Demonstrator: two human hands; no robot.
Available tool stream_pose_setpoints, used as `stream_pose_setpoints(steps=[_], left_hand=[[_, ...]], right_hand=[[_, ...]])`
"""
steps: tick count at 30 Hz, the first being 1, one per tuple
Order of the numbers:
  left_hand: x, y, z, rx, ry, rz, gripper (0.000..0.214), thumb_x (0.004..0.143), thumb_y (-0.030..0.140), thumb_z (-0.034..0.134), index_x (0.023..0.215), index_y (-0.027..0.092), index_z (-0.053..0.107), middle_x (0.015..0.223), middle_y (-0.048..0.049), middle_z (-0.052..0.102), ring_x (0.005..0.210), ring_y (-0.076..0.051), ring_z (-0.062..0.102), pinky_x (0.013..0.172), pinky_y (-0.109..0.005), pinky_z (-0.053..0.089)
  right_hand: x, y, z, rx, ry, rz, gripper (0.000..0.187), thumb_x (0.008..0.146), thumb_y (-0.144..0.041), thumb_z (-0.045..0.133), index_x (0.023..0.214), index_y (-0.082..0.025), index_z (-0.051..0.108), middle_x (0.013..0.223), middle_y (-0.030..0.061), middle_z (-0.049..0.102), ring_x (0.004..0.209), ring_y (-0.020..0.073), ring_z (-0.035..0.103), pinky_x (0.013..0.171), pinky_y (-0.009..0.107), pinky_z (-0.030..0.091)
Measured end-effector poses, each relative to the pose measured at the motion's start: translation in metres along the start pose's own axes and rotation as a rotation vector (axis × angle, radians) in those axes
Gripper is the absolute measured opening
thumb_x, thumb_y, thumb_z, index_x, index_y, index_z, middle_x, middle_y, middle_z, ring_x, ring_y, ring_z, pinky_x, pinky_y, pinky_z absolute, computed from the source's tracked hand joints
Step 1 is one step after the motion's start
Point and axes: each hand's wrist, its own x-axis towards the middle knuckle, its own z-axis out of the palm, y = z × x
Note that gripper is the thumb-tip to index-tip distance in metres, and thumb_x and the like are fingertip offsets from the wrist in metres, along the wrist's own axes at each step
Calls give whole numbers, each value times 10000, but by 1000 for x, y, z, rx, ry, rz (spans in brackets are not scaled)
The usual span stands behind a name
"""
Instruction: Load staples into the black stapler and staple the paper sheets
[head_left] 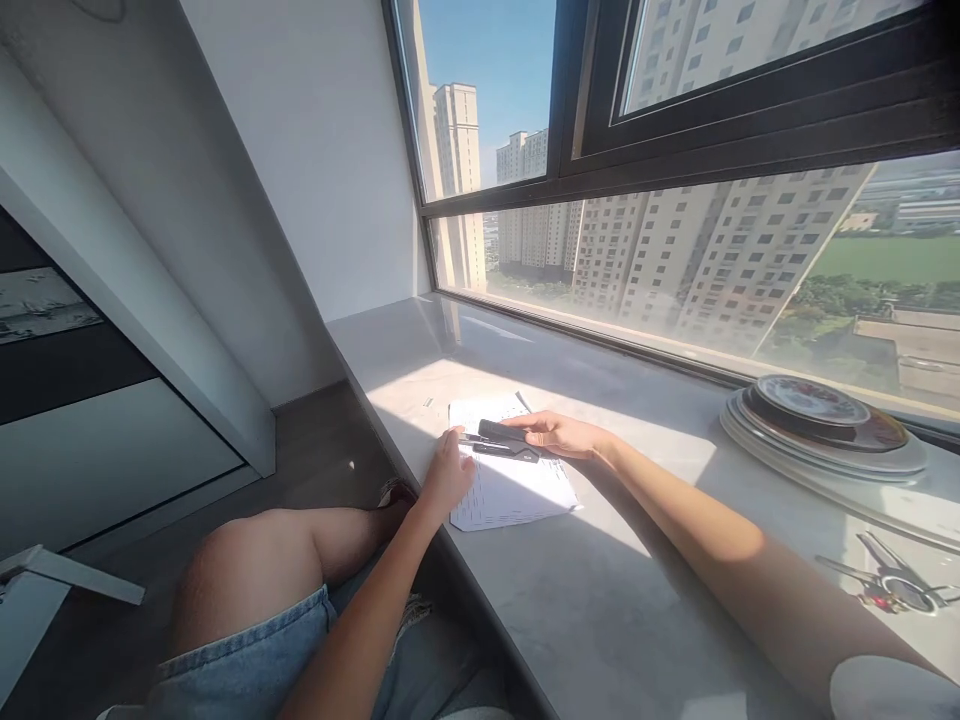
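A black stapler (507,453) is spread apart above a stack of printed paper sheets (495,505) on the marble windowsill. My right hand (561,435) grips its right end, with the thumb and fingers closed around the upper arm. At the stapler's left end, my left hand (447,470) is closed in a pinch. A thin silver strip (471,439) runs from those fingertips in between the stapler's two black parts. Whether this strip is loose staples or part of the stapler is too small to tell. Sunlight falls across part of the paper.
Stacked plates (825,425) stand by the window at right. Nearer are metal utensils (896,585) and a white rounded object (889,688) beside my right forearm. A small pale item (429,403) lies left of the paper. The sill's front edge (480,600) borders my legs.
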Motion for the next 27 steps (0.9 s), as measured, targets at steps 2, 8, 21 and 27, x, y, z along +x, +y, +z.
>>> stream_pose_setpoints(steps=[2,8,21,27], left_hand=[[0,2,-3,-2,-9,-37,569,897,111,571,1459,170,500,1505,-201,603,1470,-331,546,1220,-516,450],[-2,0,-7,-149,-40,-121,533,951,241,586,1476,191,507,1543,-205,590,1477,-357,555,1160,-508,506],[1,4,1,-1262,128,-412,245,955,355,688,1136,193,654,1317,-166,736,1354,-295,680,1225,-498,519],[0,1,3,-1269,157,-355,306,888,392,800,1077,175,698,1230,-150,764,1285,-291,715,1251,-488,492]], right_hand=[[-1,-1,3,-14,30,-7,591,934,-408,735,1466,-155,685,1503,180,646,1290,298,674,1063,431,546],[9,-1,27,-316,153,-72,452,905,-321,720,1312,-128,759,1222,121,786,1048,277,729,931,391,583],[8,16,52,-1273,279,-481,530,1069,-77,386,1502,-233,649,1581,79,585,1552,266,475,1300,592,401],[13,16,59,-1172,359,-424,506,1000,-112,444,1414,-223,713,1521,81,647,1484,306,561,1246,593,467]])
